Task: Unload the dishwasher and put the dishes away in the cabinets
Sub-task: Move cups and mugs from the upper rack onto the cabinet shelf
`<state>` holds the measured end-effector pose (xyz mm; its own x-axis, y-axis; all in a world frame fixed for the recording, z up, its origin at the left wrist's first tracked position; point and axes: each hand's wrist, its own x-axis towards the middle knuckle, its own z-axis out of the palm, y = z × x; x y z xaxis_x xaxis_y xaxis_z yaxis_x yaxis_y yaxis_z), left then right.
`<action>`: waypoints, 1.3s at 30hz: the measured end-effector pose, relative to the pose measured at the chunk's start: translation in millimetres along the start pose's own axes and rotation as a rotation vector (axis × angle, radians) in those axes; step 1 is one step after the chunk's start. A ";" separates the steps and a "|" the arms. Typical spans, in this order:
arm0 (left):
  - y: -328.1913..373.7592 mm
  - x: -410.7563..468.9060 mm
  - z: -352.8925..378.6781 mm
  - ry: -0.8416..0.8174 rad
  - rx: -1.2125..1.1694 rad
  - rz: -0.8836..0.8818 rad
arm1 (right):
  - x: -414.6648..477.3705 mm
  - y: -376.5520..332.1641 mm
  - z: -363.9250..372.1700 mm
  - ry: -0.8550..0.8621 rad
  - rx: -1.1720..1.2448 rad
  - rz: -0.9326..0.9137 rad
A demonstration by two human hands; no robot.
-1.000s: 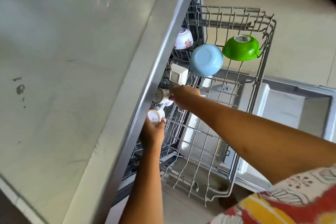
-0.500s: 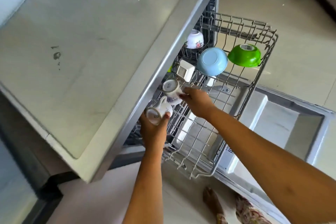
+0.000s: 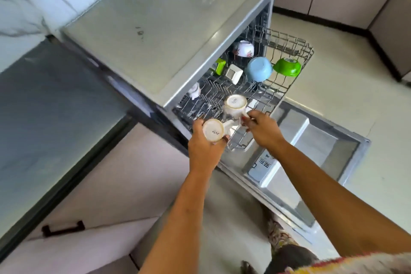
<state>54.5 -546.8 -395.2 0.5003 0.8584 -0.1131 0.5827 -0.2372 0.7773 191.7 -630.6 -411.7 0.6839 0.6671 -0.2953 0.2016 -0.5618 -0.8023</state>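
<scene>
A patterned sleeve (image 3: 347,262) edges the bottom right corner, and a foot (image 3: 278,232) stands on the pale floor (image 3: 355,107) beside the lowered dishwasher door (image 3: 311,151). Two bare forearms reach forward from there.

The left hand (image 3: 204,147) has its fingers (image 3: 197,124) and thumb curled round the body of a white mug (image 3: 213,133). The mug is tipped so that its printed base faces the camera, and its handle sticks out towards the right hand. It is held over the near corner of the pulled-out wire rack (image 3: 287,89), just off the desk's front edge.

Just beyond and to the right, the right hand (image 3: 263,132) pinches the handle of a second white mug (image 3: 234,105) between its fingers (image 3: 251,118). This mug is base-up over the near part of the rack, ahead of the fingertips; whether it touches the wires I cannot tell. The two mugs sit close together but apart.

Past the right fingers, farther back in the rack, a white square dish (image 3: 234,73) leans on the tines. To its right a pale blue bowl (image 3: 259,69) sits tilted, and a green bowl (image 3: 287,66) lies upside down near the rack's outer rail. A green piece (image 3: 220,66) shows left of the square dish, half under the desk edge, and a small white piece (image 3: 195,91) sits beyond the left fingers; both are too hidden to name. Farthest back, a white bowl with a red flower pattern (image 3: 243,49) rests upturned.

The grey desk (image 3: 169,24) covers the dishwasher, well left of both hands.
</scene>
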 end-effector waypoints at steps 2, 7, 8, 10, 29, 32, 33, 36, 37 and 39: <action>1.3 -26.5 -28.9 0.032 -0.030 0.011 | -28.7 -14.0 3.0 -0.025 -0.044 -0.039; 5.3 -84.0 -117.0 0.142 -0.141 0.024 | -95.8 -75.3 8.3 -0.078 -0.099 -0.173; 5.0 -93.9 -135.7 0.187 -0.156 0.026 | -107.5 -90.7 9.4 -0.087 -0.119 -0.215; 5.9 -106.6 -171.6 0.285 -0.227 0.030 | -124.8 -123.1 13.9 -0.107 -0.097 -0.313; 112.2 -93.8 -468.4 0.960 -0.344 0.224 | -164.0 -458.2 31.0 -0.318 0.434 -0.847; 141.4 -82.0 -507.3 1.045 -0.323 0.292 | -161.8 -511.3 20.6 -0.338 0.457 -0.946; 154.2 -78.8 -520.9 1.079 -0.315 0.311 | -161.7 -531.4 15.9 -0.341 0.468 -0.981; 183.9 -72.4 -557.7 1.160 -0.279 0.332 | -160.8 -585.1 6.7 -0.373 0.526 -1.040; 189.6 -70.1 -569.8 1.182 -0.257 0.327 | -160.7 -601.2 5.2 -0.378 0.543 -1.051; 200.3 -66.3 -595.6 1.224 -0.220 0.340 | -161.0 -637.2 2.4 -0.380 0.571 -1.079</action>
<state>-243.4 -380.4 136.6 -0.3759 0.6541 0.6564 0.3664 -0.5457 0.7537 -48.6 -378.8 145.8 0.1005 0.8022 0.5886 0.1339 0.5753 -0.8069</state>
